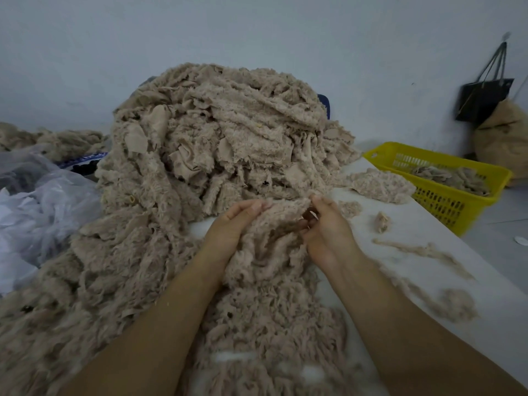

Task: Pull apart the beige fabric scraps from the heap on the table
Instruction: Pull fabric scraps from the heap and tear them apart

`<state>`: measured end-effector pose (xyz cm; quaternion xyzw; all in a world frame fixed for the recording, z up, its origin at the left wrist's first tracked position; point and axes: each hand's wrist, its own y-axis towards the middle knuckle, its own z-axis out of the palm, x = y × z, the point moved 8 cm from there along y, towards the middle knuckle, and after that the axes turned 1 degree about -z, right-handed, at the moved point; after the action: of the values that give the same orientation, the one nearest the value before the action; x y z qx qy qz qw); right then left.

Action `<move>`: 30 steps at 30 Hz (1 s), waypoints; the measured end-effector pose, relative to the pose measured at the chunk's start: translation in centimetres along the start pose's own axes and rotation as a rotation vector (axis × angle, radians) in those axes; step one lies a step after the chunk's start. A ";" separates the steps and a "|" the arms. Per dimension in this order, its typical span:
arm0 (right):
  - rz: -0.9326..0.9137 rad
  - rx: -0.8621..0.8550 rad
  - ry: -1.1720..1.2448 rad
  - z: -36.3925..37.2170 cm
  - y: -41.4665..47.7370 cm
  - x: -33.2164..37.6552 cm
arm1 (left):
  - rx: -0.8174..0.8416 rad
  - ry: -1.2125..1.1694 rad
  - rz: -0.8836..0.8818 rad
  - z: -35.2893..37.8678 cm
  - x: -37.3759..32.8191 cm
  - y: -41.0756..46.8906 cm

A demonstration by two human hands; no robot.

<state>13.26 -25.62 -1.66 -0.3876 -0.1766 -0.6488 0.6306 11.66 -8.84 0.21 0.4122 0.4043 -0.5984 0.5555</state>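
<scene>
A tall heap of beige fluffy fabric scraps point(217, 132) covers the middle of the white table point(428, 270) and spills toward me. In front of it both hands hold one beige scrap point(274, 241). My left hand point(231, 224) grips its left edge with the fingers curled over the top. My right hand point(328, 227) pinches its right edge between thumb and fingers. The scrap hangs down between my forearms onto more scraps below.
A yellow slotted basket point(445, 201) with a few scraps stands at the right table edge. Loose scraps point(380, 184) and thin strips point(423, 252) lie on the table's right side. Crumpled clear plastic point(37, 201) lies at left. A black bag point(483, 98) hangs on the wall.
</scene>
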 end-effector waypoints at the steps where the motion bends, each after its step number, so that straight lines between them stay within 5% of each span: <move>1: -0.008 0.007 -0.003 0.1 -0.1 0.1 | -0.014 -0.038 -0.006 -0.2 -0.2 0.1; 10: -0.065 -0.054 0.176 -1.8 1.1 2.8 | -0.062 -0.468 -0.014 -3.1 -1.1 -0.1; 13: -0.195 0.052 -0.235 -0.8 0.5 2.9 | -0.043 -0.539 -0.028 -2.7 -1.1 -0.1; 17: -0.362 0.452 -1.008 4.2 -2.8 -1.6 | 0.037 -0.545 -0.064 -1.8 -0.2 -0.1; 21: -0.314 0.648 -0.963 5.7 -4.0 -3.4 | 0.107 -0.446 -0.028 -1.2 -0.7 -0.2; 26: -0.480 0.523 -1.267 5.2 -3.6 -2.3 | 0.065 -0.177 0.038 -1.0 -0.8 0.2; 30: -0.446 0.494 -1.237 4.6 -3.3 -1.8 | 0.010 -0.182 0.036 -1.8 -0.8 0.6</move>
<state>11.24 -20.62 0.82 -0.4855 -0.7203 -0.3640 0.3360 12.34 -6.86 0.33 0.3663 0.3414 -0.6252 0.5986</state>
